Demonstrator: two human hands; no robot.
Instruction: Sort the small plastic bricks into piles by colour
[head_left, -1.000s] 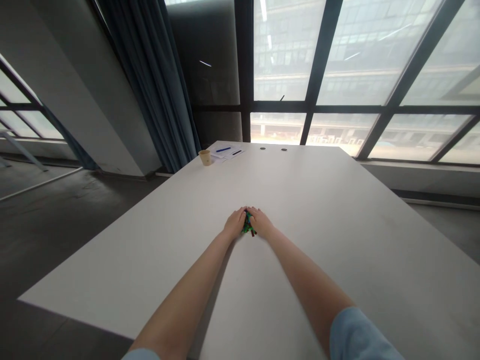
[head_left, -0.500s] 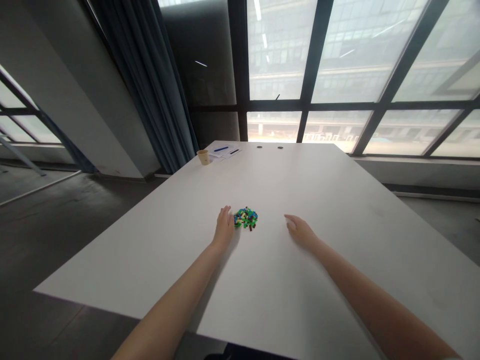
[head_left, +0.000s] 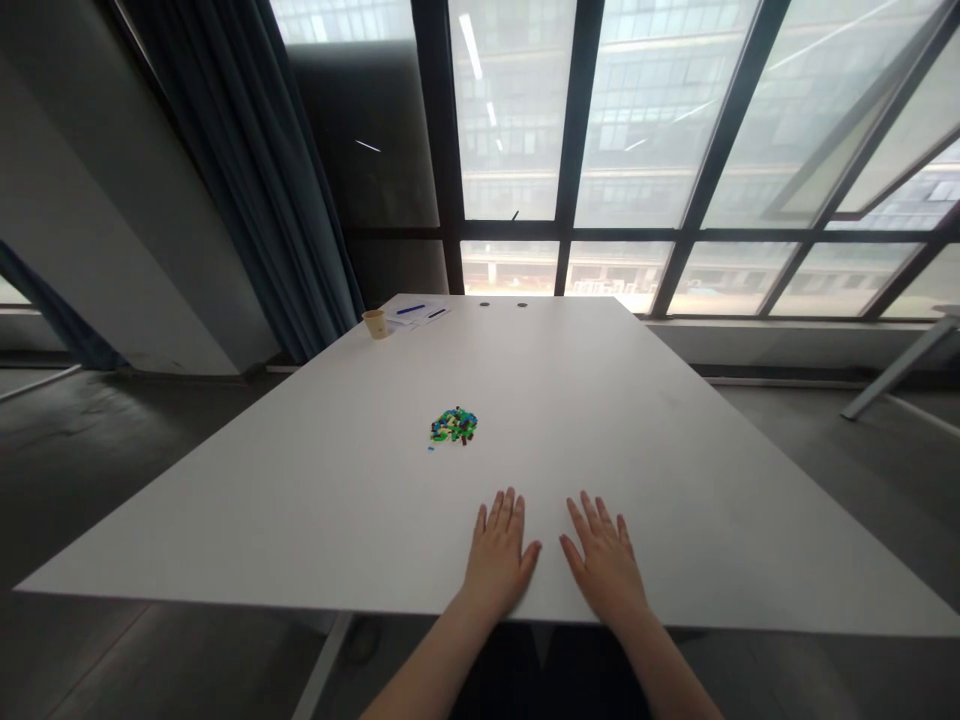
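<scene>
My left hand (head_left: 496, 555) lies flat on the white table (head_left: 337, 520) close to its front edge, fingers spread and holding nothing. Beside it on the right, my right hand (head_left: 604, 557) rests palm down in the same way, also with nothing in it. A gap separates the two thumbs. Farther off, ahead and to the left of both hands, is a small heap of toy building bricks (head_left: 454, 425) in green, blue, brown and cream. Just off the heap's near left side lies a single blue brick (head_left: 431, 449). Neither hand touches the bricks.
A tan paper cup (head_left: 376, 324) stands at the table's far left edge. Next to it are white papers (head_left: 409, 322) with a blue pen (head_left: 410, 309) and a dark pen (head_left: 436, 314). Two dark discs (head_left: 484, 304) sit near the far edge, before tall windows.
My left hand has left the side of the brick heap and both hands have drawn back to the table's front edge, lying flat. The view has turned slightly right.
</scene>
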